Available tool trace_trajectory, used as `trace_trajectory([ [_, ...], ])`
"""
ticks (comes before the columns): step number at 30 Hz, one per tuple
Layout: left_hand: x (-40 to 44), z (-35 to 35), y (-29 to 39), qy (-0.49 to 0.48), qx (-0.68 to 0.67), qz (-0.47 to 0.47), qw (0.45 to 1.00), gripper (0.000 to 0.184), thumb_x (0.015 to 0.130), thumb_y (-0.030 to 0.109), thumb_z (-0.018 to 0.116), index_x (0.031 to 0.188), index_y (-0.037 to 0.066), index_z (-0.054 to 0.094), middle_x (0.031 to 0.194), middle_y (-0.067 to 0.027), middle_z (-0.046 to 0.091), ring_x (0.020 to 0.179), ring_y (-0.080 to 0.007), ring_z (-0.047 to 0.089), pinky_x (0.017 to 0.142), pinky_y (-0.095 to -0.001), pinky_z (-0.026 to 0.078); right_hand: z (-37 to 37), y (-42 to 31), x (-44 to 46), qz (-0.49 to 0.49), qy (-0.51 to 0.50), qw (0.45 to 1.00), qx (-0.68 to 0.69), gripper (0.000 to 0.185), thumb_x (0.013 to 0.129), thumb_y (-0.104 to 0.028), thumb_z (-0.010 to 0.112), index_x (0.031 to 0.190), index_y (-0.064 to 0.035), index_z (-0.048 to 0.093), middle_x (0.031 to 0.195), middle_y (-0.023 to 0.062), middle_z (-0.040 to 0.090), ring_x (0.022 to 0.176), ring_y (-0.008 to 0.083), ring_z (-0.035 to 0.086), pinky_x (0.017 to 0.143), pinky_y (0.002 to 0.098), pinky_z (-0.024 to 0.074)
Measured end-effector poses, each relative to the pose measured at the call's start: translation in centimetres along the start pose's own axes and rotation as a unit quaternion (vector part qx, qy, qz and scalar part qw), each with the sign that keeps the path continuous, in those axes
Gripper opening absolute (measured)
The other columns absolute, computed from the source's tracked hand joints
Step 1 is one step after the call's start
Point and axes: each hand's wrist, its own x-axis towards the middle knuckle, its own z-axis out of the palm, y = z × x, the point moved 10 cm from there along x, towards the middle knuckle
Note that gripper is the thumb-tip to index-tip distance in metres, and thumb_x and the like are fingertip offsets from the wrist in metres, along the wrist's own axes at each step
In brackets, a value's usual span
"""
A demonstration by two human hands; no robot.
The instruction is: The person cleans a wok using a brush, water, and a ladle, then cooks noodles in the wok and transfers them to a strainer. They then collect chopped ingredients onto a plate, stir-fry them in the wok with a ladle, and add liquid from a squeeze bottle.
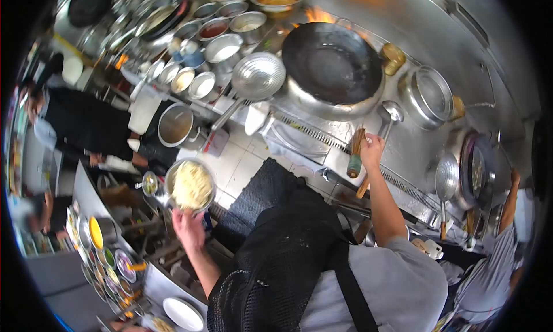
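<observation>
My left hand (pixel 189 229) grips the near rim of a metal bowl (pixel 212 203) heaped with pale noodles (pixel 192 184). At the stove, my right hand (pixel 373 150) is closed around something by a brown bundle with a green wrapped end (pixel 355 162); the exact hold is hard to make out. A ladle (pixel 391 111) lies close beyond that hand, its wooden handle running below the fingers. The large black wok (pixel 332 64) sits on the burner, with flames behind its far rim. To the wok's left is a perforated strainer (pixel 258 76).
Metal pots of sauces (pixel 223 48) line the stove's back left. A stacked pot (pixel 429 97) stands right of the wok. One co-worker (pixel 489 268) works at another wok on the right; another person in black (pixel 86 121) is at the left. A deep pot (pixel 175 124) stands beyond the noodle bowl.
</observation>
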Motion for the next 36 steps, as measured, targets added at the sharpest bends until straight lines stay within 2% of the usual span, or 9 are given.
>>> trace_trajectory([
  [6,13.3,30.0,-9.7,-0.229,-0.010,-0.110,0.967,0.017,0.100,0.002,0.066,0.097,0.016,0.055,0.098,0.0020,0.065,0.093,-0.0128,0.066,0.085,-0.0478,0.063,-5.8,8.0,-1.3,0.075,0.048,0.996,-0.013,0.027,0.091,-0.009,0.065,0.117,-0.0015,0.070,0.127,0.0244,0.055,0.110,0.0370,0.060,0.093,0.0426,0.0533],
  [11,20.5,47.3,-17.8,-0.329,0.179,-0.065,0.925,0.025,0.097,0.002,0.072,0.093,0.010,0.049,0.113,-0.0057,0.058,0.099,-0.0186,0.066,0.078,-0.0398,0.066,-7.3,10.4,-3.5,0.099,0.058,0.993,-0.032,0.028,0.089,-0.007,0.064,0.116,-0.0006,0.069,0.126,0.0253,0.055,0.109,0.0384,0.060,0.091,0.0431,0.0534],
  [13,21.0,53.7,-17.2,-0.335,0.383,0.173,0.843,0.024,0.092,0.004,0.074,0.091,0.005,0.050,0.132,-0.0217,0.054,0.112,-0.0295,0.066,0.079,-0.0419,0.064,-7.9,10.8,-4.1,0.147,0.057,0.987,0.003,0.030,0.088,-0.006,0.064,0.117,-0.0001,0.069,0.125,0.0265,0.054,0.116,0.0412,0.057,0.097,0.0446,0.0512],
  [15,19.3,58.7,-16.6,-0.318,0.487,0.472,0.663,0.021,0.089,0.002,0.074,0.092,0.002,0.054,0.153,-0.0324,0.037,0.120,-0.0432,0.063,0.085,-0.0482,0.059,-8.6,10.5,-4.7,0.137,0.086,0.987,-0.024,0.030,0.088,-0.005,0.065,0.117,0.0005,0.068,0.127,0.0280,0.054,0.120,0.0442,0.054,0.102,0.0474,0.0477],
  [21,19.4,65.7,-15.4,-0.320,0.499,0.471,0.653,0.017,0.089,-0.002,0.070,0.101,0.000,0.058,0.158,-0.0341,0.031,0.131,-0.0560,0.050,0.102,-0.0523,0.051,-8.4,9.5,-6.2,0.107,0.099,0.987,-0.070,0.034,0.089,-0.003,0.064,0.123,0.0026,0.065,0.125,0.0308,0.054,0.118,0.0467,0.054,0.102,0.0507,0.0462],
  [26,18.1,64.7,-10.1,-0.272,0.475,0.515,0.660,0.016,0.092,0.000,0.070,0.095,-0.001,0.055,0.159,-0.0356,0.029,0.121,-0.0549,0.058,0.092,-0.0510,0.055,-6.7,8.9,-5.9,0.134,0.079,0.987,-0.049,0.040,0.090,-0.005,0.066,0.129,0.0032,0.061,0.126,0.0319,0.053,0.116,0.0477,0.055,0.100,0.0524,0.0473],
  [31,19.8,53.4,-3.0,-0.162,0.448,0.504,0.721,0.021,0.094,0.004,0.072,0.091,0.001,0.051,0.146,-0.0350,0.045,0.129,-0.0476,0.055,0.106,-0.0496,0.045,-8.1,3.0,-0.7,0.048,0.084,0.993,-0.067,0.044,0.091,-0.007,0.067,0.134,0.0013,0.058,0.130,0.0293,0.052,0.121,0.0474,0.054,0.104,0.0514,0.0461],
  [35,25.3,32.6,-2.5,-0.070,0.202,0.163,0.963,0.021,0.099,0.010,0.071,0.096,0.006,0.051,0.109,-0.0117,0.062,0.107,-0.0219,0.064,0.088,-0.0456,0.057,-7.6,-4.6,4.5,-0.077,0.083,0.993,-0.022,0.040,0.093,-0.003,0.064,0.132,0.0012,0.059,0.132,0.0273,0.052,0.124,0.0457,0.053,0.105,0.0501,0.0451],
  [36,23.7,27.8,-0.6,-0.036,0.175,0.167,0.970,0.020,0.099,0.010,0.070,0.096,0.009,0.050,0.102,-0.0063,0.061,0.100,-0.0178,0.064,0.081,-0.0422,0.059,-7.1,-6.7,5.5,-0.093,0.073,0.993,0.001,0.039,0.093,-0.003,0.064,0.131,0.0008,0.060,0.132,0.0261,0.052,0.124,0.0444,0.054,0.105,0.0491,0.0456],
])
